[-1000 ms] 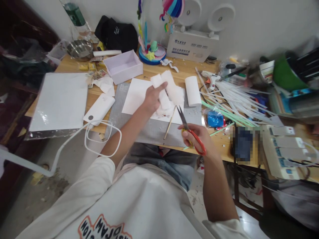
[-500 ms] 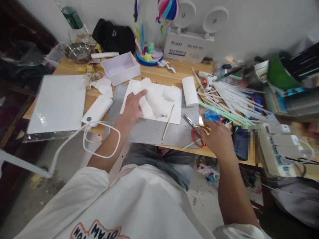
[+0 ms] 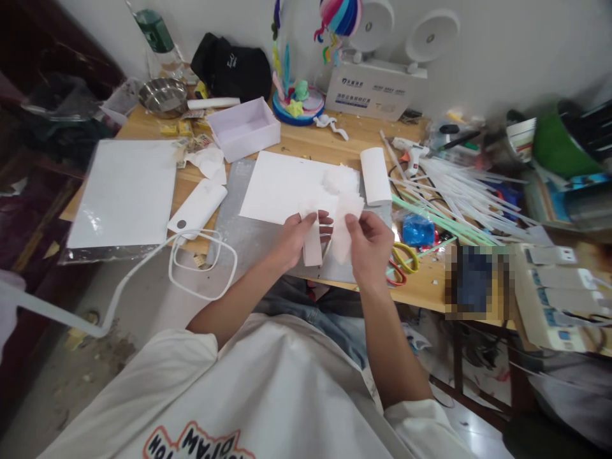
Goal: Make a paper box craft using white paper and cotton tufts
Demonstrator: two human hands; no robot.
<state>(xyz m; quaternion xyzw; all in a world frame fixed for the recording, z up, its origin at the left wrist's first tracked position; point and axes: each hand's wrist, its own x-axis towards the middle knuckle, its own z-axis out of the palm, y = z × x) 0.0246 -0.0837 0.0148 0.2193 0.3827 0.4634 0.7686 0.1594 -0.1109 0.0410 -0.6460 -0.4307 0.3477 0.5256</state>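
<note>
My left hand [image 3: 292, 242] pinches a narrow white paper strip [image 3: 313, 250], which hangs upright below the thumb. Beside it, my right hand [image 3: 375, 245] grips a thin white tissue piece [image 3: 341, 237] between thumb and fingers. Both are held up over a white sheet [image 3: 277, 185] and a grey cutting mat [image 3: 232, 239]. More white tissue [image 3: 342, 178] lies at the sheet's right end. A thin stick is mostly hidden behind the pieces. Close to my right wrist lie the red and yellow handles of scissors [image 3: 406, 258]; their blades are covered by my hand.
A white roll [image 3: 375, 177] stands right of the sheet. Further right are a glue gun [image 3: 411, 153], many translucent sticks [image 3: 459, 185] and a power strip [image 3: 549, 299]. At left are a white power bank [image 3: 198, 207] with a looped cable, a lilac box [image 3: 246, 131] and a bagged white board [image 3: 122, 191].
My right hand has left the scissors and come to the middle, now holding tissue. My left hand has lifted off the sheet and moved right with the strip. The view has shifted slightly.
</note>
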